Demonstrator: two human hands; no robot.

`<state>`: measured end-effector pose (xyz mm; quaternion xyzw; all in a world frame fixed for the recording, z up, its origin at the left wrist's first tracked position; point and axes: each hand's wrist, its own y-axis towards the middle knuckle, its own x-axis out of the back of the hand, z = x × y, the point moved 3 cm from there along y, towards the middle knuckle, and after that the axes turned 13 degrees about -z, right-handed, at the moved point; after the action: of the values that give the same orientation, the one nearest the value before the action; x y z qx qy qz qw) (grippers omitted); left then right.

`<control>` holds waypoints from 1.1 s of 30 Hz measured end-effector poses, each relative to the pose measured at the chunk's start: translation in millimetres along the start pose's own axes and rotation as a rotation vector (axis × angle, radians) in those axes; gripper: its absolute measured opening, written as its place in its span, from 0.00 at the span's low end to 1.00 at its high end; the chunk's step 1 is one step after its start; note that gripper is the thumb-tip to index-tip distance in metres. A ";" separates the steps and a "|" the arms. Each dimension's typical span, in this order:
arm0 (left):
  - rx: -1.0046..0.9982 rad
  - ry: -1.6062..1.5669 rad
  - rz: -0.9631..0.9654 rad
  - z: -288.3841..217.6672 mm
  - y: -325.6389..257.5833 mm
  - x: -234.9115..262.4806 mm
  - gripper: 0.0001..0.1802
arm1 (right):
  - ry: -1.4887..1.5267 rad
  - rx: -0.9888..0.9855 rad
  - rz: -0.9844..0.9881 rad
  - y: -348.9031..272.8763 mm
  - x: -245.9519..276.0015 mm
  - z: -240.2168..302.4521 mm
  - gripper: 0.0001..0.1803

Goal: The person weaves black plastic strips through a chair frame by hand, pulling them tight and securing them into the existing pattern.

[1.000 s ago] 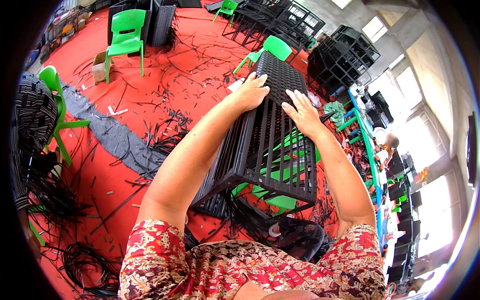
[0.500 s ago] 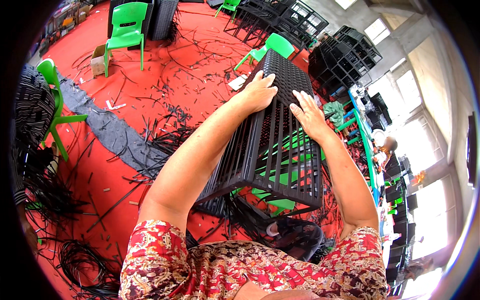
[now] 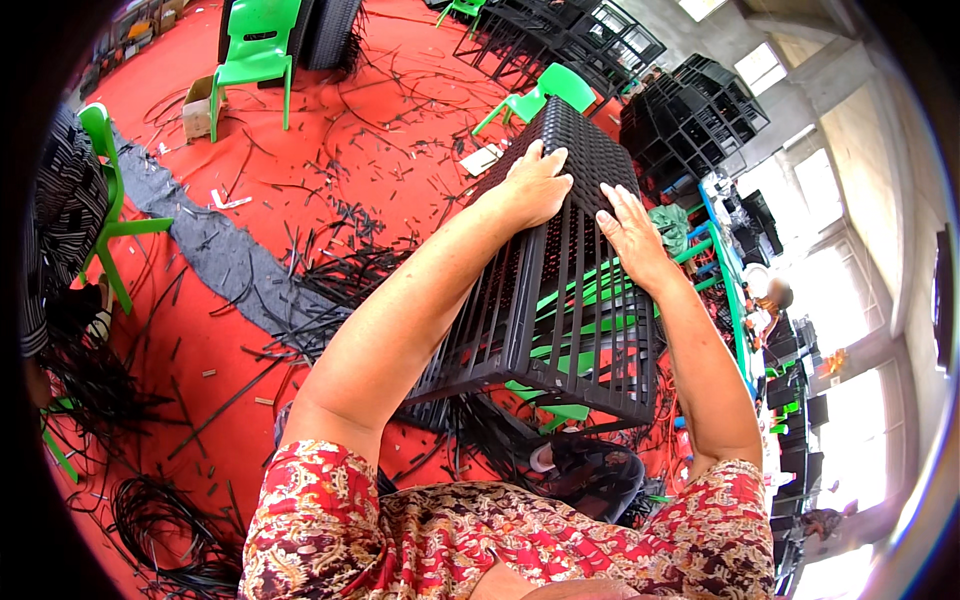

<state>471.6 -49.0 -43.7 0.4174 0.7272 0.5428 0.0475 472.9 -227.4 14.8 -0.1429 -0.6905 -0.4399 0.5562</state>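
A black box-like frame [image 3: 520, 375] stands tilted in front of me. Its far part is covered in tight woven black strips [image 3: 585, 150], while the near part has bare parallel strips with gaps between them. My left hand [image 3: 538, 188] is closed over the frame's upper edge, where the weave meets the bare strips, with its fingers bent; the fingertips are partly hidden. On the frame's right face my right hand [image 3: 635, 238] lies with fingers stretched out against the lower border of the weave. Through the gaps a green plastic chair [image 3: 560, 375] shows behind the strips.
Cut black strips litter the red floor covering [image 3: 330, 60], with a coil of strips [image 3: 165, 530] at lower left. Green chairs [image 3: 255, 50] stand farther off. At the left edge sits another person [image 3: 70, 210] in dark patterned clothing. Stacked black frames [image 3: 690, 115] rise at the back right.
The frame and both my hands sit slightly farther right in the picture. My right hand's fingers are a little lower against the weave; my left hand keeps its hold on the edge.
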 end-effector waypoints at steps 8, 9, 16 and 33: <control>0.035 -0.042 0.020 5.4 -0.9 -6.5 0.18 | 0.008 0.010 -0.009 0.2 1.5 1.8 0.34; 0.005 -0.022 0.009 1.3 -1.5 -3.9 0.17 | 0.006 0.010 -0.008 -0.4 0.9 -0.1 0.34; -0.088 0.043 -0.023 -9.6 -2.5 5.6 0.13 | -0.007 0.008 -0.007 -1.7 0.0 -2.3 0.34; 0.025 -0.018 0.055 -2.2 -0.9 -0.8 0.19 | -0.003 -0.002 0.002 -1.9 0.8 -1.5 0.34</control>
<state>470.5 -51.3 -43.9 0.4426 0.7218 0.5310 0.0336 472.3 -229.8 14.7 -0.1447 -0.6906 -0.4399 0.5556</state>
